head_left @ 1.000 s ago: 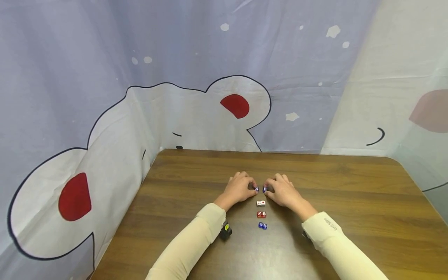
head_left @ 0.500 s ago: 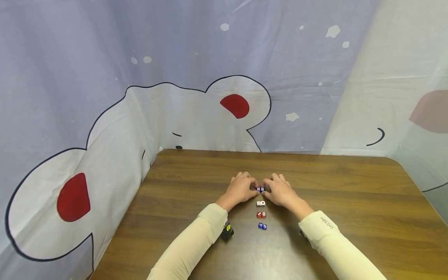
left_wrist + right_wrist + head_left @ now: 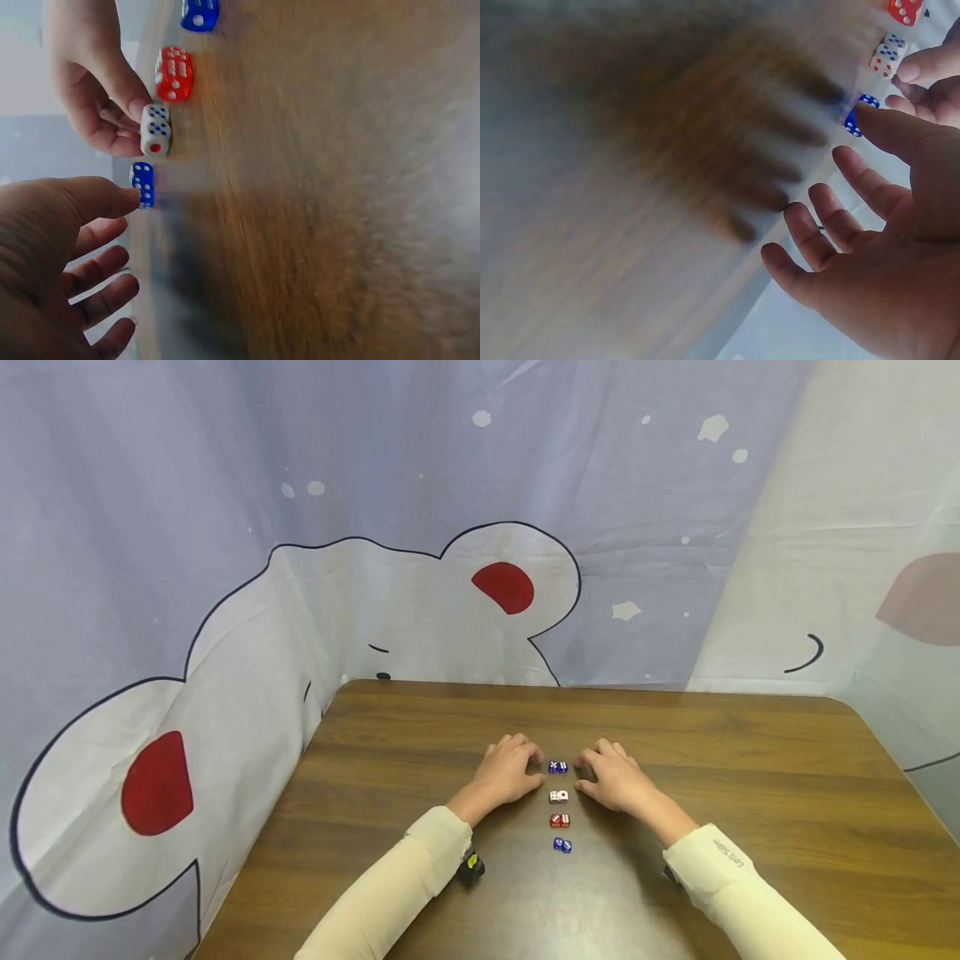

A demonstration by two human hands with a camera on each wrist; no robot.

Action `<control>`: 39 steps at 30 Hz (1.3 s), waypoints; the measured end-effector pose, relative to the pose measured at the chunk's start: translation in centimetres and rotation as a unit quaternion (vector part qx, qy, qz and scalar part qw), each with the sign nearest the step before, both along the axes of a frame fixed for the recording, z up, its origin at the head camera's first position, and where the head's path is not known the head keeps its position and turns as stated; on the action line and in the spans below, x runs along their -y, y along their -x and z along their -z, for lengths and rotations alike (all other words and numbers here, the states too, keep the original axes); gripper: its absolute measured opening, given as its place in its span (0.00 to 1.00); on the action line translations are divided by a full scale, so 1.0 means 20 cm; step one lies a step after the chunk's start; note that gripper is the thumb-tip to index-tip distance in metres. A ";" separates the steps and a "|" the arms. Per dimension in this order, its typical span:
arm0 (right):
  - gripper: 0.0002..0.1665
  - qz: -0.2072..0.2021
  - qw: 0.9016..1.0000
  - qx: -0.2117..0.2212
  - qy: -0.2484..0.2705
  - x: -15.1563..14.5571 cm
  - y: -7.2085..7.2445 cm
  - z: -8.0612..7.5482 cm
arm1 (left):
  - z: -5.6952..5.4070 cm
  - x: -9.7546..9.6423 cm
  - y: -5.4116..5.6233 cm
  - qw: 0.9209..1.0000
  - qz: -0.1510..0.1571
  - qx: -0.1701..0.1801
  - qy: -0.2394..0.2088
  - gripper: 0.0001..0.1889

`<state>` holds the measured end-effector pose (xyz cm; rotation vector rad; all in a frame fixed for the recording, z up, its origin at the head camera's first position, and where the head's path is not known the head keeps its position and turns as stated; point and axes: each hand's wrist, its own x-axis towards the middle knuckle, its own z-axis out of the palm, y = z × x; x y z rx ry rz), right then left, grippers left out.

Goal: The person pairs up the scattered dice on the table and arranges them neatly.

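Two blue dice (image 3: pixel 558 767) sit side by side on the wooden table, farthest from me in a column of dice pairs. Just left of them, my left hand (image 3: pixel 504 770) has its thumb and fingers parted, holding nothing. On the other side, my right hand (image 3: pixel 613 777) is likewise apart from the dice with loosely bent fingers. Nearer to me lie a pair of white dice (image 3: pixel 558 797), then a red pair (image 3: pixel 560 820). Closest is another blue pair (image 3: pixel 562 845), set slightly askew. In the right wrist view, my thumb partly covers the far blue dice (image 3: pixel 853 122).
The brown wooden table (image 3: pixel 750 777) spreads widely around the dice. Behind it and along its left side hangs a printed curtain (image 3: pixel 420 610). A black wrist camera (image 3: pixel 471 867) is strapped under the left sleeve.
The hands brought the two far blue dice together until they met, then let go. Both hands have since drawn apart, left and right. The nearer pairs stayed put.
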<state>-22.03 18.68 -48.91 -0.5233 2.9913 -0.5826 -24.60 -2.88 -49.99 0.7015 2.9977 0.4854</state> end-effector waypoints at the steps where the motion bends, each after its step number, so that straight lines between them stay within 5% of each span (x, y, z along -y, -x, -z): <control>1: 0.16 -0.002 1.000 -0.001 0.000 -0.01 -0.01 0.00 | -0.01 0.01 -0.01 1.000 0.005 -0.001 0.001 0.12; 16: 0.11 -0.048 0.998 -0.037 0.013 0.02 -0.22 -0.01 | -0.07 0.03 -0.21 0.995 0.096 0.037 0.005 0.10; 39: 0.15 -0.075 0.994 -0.074 -0.014 0.08 -0.27 0.04 | 0.01 -0.02 -0.25 0.995 0.091 -0.004 0.038 0.07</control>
